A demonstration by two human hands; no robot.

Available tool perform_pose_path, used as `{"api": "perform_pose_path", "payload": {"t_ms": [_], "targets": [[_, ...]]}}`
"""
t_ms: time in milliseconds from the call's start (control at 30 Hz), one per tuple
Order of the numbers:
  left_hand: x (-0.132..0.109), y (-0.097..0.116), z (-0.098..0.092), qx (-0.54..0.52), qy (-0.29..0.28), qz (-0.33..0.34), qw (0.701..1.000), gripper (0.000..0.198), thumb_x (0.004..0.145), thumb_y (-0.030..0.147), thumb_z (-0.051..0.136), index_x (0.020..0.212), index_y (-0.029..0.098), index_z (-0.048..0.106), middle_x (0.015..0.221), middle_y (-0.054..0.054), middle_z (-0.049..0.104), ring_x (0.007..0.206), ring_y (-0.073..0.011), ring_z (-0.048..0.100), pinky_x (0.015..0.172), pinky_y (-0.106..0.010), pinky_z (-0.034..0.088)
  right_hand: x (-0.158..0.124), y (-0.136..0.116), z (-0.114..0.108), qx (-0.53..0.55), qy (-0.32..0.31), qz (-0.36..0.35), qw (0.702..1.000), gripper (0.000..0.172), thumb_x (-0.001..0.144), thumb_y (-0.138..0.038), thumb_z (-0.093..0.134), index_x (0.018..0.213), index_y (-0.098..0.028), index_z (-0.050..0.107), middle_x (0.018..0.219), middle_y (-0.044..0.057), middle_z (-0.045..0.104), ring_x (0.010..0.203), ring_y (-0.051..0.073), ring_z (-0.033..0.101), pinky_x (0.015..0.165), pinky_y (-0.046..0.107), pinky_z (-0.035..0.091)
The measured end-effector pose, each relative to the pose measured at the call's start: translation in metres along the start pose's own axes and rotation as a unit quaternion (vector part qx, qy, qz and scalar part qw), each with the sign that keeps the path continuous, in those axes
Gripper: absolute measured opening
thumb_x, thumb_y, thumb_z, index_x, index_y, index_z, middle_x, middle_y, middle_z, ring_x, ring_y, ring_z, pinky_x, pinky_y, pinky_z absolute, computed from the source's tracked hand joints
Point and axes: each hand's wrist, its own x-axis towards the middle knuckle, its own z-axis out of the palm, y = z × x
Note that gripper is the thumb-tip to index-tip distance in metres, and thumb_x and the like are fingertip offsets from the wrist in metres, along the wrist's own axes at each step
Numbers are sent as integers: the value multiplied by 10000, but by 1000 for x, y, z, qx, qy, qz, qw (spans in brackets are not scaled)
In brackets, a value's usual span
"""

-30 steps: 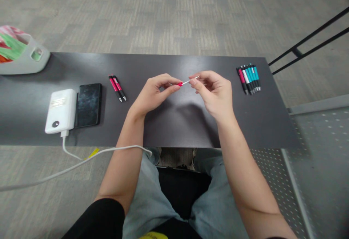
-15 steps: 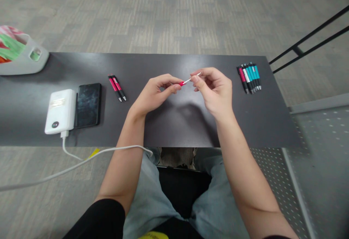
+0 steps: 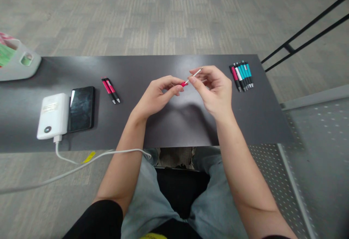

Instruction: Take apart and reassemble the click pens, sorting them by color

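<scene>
Above the middle of the table, my left hand (image 3: 160,95) is closed around a pink pen barrel (image 3: 183,84), with only its end showing past my fingertips. My right hand (image 3: 214,88) pinches a thin white pen refill (image 3: 197,72) between thumb and forefinger. The refill slants up to the right, and its lower end meets the barrel's opening; how far inside it sits I cannot tell. Two pink-and-black pens (image 3: 110,90) lie side by side to the left of my hands. Right of them lies a row of several pens (image 3: 241,76) in pink, white and teal with black grips.
On the table's (image 3: 131,122) left part a white power bank (image 3: 53,116) lies against a black phone (image 3: 81,109). A white cable (image 3: 109,153) runs from the power bank across my left forearm. A white basket (image 3: 20,63) stands at the far left, a black metal rail (image 3: 290,48) beyond the right edge.
The refill has tilted more steeply upward in my right hand, its lower end still at the barrel. The view has shifted slightly, moving the table items left.
</scene>
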Motion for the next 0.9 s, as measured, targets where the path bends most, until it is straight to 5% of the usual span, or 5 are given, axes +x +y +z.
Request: {"api": "perform_pose_path", "payload": {"t_ms": [400,600,900], "targets": [[6,4,14,16,-4,-11,1000,629,1078,896,917,1152,272,940,1033,-80,916,894,-251,813,848,-401,653,-7,-11,-14,-22,-21,74,997,378,1008,-682,1075,1189,-422,869,1253,53,940,1145,362,853,925,567,750],[8,5,16,27,-2,-10,1000,608,1055,884,947,1117,280,932,1056,-81,930,933,-262,834,854,-406,671,-8,-7,-15,6,6,52,999,446,978,-732,1070,1112,-370,846,1244,67,939,1046,340,838,864,561,718],[8,6,15,26,8,-13,1000,612,1051,900,942,1112,292,941,1042,-90,938,932,-286,832,871,-449,689,-3,-4,-26,-2,-38,83,996,491,875,-721,1165,1118,-401,882,1087,29,924,961,333,798,871,564,729]]}}
